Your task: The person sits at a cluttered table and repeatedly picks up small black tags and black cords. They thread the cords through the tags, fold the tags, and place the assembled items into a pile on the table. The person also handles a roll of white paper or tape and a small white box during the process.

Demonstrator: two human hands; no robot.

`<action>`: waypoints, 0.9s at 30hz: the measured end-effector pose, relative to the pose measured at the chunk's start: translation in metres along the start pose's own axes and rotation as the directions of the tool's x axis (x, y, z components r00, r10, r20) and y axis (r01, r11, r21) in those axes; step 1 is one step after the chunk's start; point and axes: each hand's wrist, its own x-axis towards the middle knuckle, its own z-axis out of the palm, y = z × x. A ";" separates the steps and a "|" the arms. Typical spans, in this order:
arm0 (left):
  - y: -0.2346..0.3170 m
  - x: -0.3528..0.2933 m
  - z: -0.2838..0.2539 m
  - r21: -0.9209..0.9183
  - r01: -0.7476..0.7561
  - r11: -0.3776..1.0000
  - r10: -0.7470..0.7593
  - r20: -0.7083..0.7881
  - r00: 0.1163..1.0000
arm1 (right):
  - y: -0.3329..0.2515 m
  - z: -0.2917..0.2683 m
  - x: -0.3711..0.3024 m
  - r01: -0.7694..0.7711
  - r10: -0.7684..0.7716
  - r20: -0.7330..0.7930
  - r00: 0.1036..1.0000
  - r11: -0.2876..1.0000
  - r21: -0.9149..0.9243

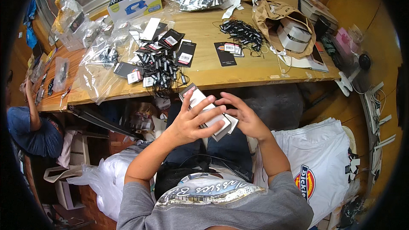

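A thick stack of white and dark hang tags (207, 110) is between my hands, above my lap and just before the table's front edge. My left hand (197, 118) lies across its face with the fingers spread and bent round it. My right hand (247, 118) is at the stack's right side, fingers curled toward its edge; part of the grip is hidden. Ahead to the left, black strings with small tabs (159, 70) lie heaped beside loose black hang tags (186, 54). Another bundle of black strings (242, 34) lies ahead to the right, near a few tags (227, 54).
A paper bag (262, 12) holding white stacks stands at the table's (204, 30) right. Clear plastic bags (96, 70) and a printed box (136, 5) are at the left and back. White T-shirts (319, 153) are piled at my right. Another person (34, 123) sits far left.
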 end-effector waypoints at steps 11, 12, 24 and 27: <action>0.013 0.007 0.015 0.016 -0.069 0.997 0.071 -0.235 0.969 | -0.008 0.011 -0.032 0.478 -0.650 0.313 0.693 0.089 -0.874; 0.012 0.009 0.014 -0.023 -0.092 0.995 0.085 -0.207 0.975 | -0.009 0.011 -0.032 0.482 -0.662 0.311 0.682 0.085 -0.872; 0.003 0.023 0.025 -0.067 0.179 0.982 -0.188 -0.164 0.968 | -0.027 -0.069 -0.009 0.071 -0.771 -0.026 0.636 0.092 -0.993; 0.002 0.017 0.021 -0.096 0.187 0.978 -0.195 -0.080 0.977 | -0.043 -0.135 0.017 -0.174 -0.773 -0.229 0.592 0.154 -0.973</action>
